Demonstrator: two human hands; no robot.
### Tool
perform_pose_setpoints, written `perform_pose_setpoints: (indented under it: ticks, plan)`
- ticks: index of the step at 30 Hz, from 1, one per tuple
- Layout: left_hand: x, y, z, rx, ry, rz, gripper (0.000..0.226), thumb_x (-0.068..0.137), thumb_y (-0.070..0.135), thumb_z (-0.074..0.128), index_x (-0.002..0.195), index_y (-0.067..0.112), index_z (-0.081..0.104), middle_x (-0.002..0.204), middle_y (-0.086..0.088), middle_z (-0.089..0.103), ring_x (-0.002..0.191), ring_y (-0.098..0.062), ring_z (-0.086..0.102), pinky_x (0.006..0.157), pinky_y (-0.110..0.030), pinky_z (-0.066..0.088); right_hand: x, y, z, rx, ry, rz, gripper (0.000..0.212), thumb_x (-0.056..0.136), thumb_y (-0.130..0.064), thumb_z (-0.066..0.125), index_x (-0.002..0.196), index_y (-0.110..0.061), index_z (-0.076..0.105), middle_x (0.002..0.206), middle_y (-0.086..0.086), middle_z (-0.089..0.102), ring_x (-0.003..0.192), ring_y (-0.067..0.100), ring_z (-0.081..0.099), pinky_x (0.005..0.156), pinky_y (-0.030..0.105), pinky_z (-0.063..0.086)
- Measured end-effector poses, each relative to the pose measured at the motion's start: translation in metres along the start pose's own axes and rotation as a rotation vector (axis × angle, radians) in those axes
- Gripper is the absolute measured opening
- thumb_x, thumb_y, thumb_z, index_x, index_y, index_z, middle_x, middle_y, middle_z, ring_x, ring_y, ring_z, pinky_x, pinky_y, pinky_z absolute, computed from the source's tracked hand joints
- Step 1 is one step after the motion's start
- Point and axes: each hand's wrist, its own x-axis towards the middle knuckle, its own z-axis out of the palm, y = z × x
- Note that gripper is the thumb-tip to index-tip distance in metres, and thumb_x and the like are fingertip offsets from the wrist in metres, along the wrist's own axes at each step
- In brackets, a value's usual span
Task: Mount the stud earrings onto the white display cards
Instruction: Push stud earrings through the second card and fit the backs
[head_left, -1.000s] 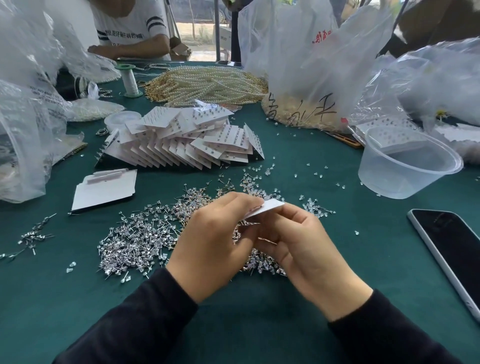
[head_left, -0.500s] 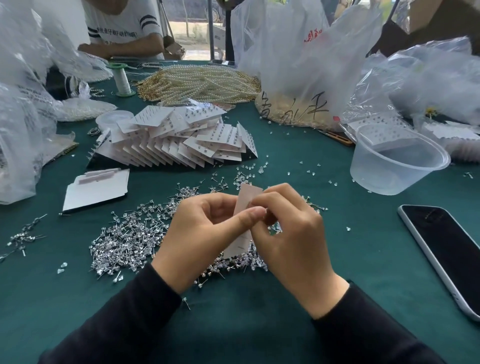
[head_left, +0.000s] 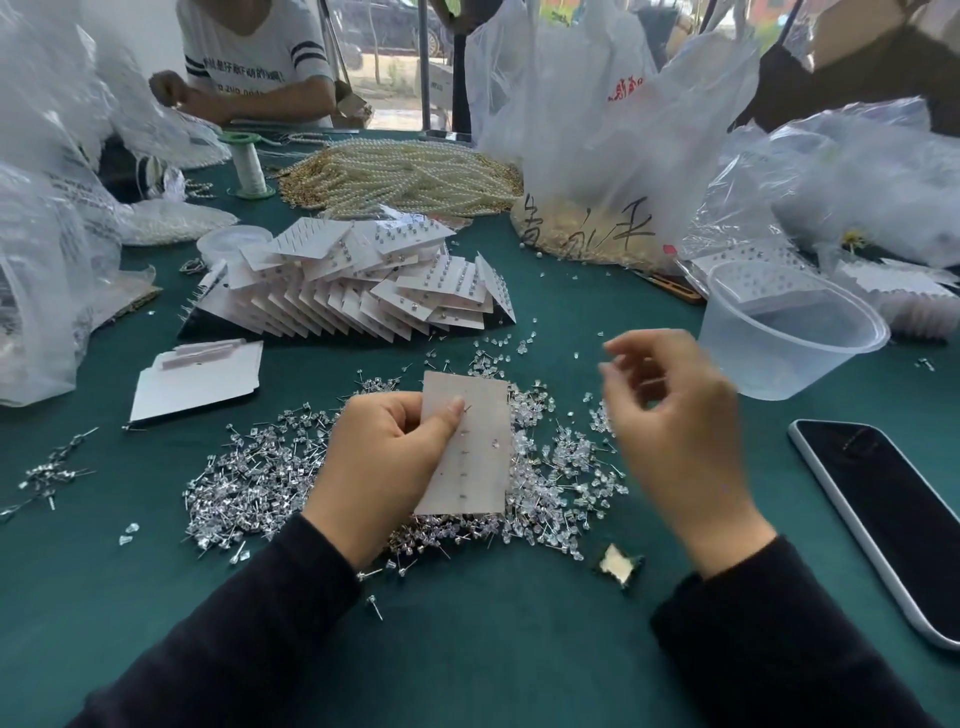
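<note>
While our left hand (head_left: 384, 457) holds the card (head_left: 478, 457) up facing us over the heap, thumb pressed on its near face and the other fingers curled behind, we get a steady board to push pins through. That, we judge, is why it is lifted off the surface (head_left: 493, 649) rather than lying on it. A short column of tiny studs shows down the card, with one more off to the right, so we reckon it is part filled.

Our right hand (head_left: 675, 431) hangs beside the card, apart from it and blurred. Its fingers (head_left: 675, 353) are loosely curled, and whether they pinch a stud we cannot tell.

Right under both hands lies the loose heap of studs (head_left: 260, 483), spread thin so single ones can be picked without reaching. Behind it the finished cards (head_left: 353, 291) are fanned in overlapping rows, probably so the pins do not snag, and blank cards (head_left: 197, 379) wait at left. Tub (head_left: 784, 338) and phone (head_left: 893, 519) sit out at right, away from the work.
</note>
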Motion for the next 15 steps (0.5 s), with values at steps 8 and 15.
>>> perform_pose_setpoints:
  ticks: [8,15]
  plan:
    - [0.000,0.004,0.000,-0.027,0.044,-0.069,0.027,0.085,0.017,0.062,0.067,-0.003,0.066,0.074,-0.022,0.069,0.068,-0.041,0.065,0.065,-0.060,0.051,0.006,0.043,-0.016,-0.359,-0.392,0.324,0.014,0.079,-0.006,0.064,0.083,-0.014,0.074,0.083,0.004,0.055,0.079,0.021,0.055,0.067,0.018,0.029]
    - [0.001,0.006,-0.002,-0.043,0.059,-0.078,0.030,0.085,0.019,0.062,0.070,-0.007,0.064,0.078,-0.028,0.067,0.066,-0.041,0.063,0.066,-0.062,0.049,0.005,0.047,-0.010,-0.409,-0.409,0.350,0.012,0.080,-0.008,0.062,0.083,-0.011,0.073,0.090,0.009,0.062,0.088,0.025,0.057,0.073,0.024,0.035]
